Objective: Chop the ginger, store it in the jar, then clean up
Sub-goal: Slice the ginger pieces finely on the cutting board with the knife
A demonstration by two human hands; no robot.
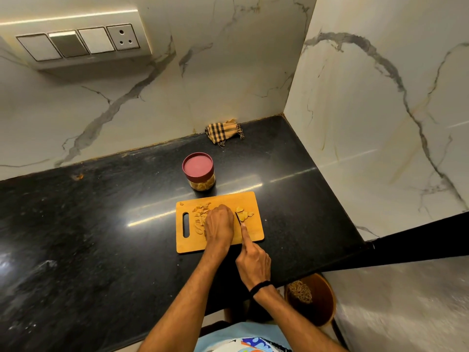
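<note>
Over the board (251, 201), left hand (218, 223) curls its fingers (223, 209) down on ginger (243, 216); right hand (253, 265) grips knife (238, 218), forefinger along spine.

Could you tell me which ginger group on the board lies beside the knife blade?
The smaller group, right of the knife; the larger group lies near the handle slot of the board, partly under the left hand.

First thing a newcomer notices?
The orange rectangular wooden cutting board at centre: the left hand curls over pale chopped ginger pieces while the right hand holds a dark-bladed knife. Behind stands a clear jar with a maroon lid; a checked cloth lies in the back corner.
</note>
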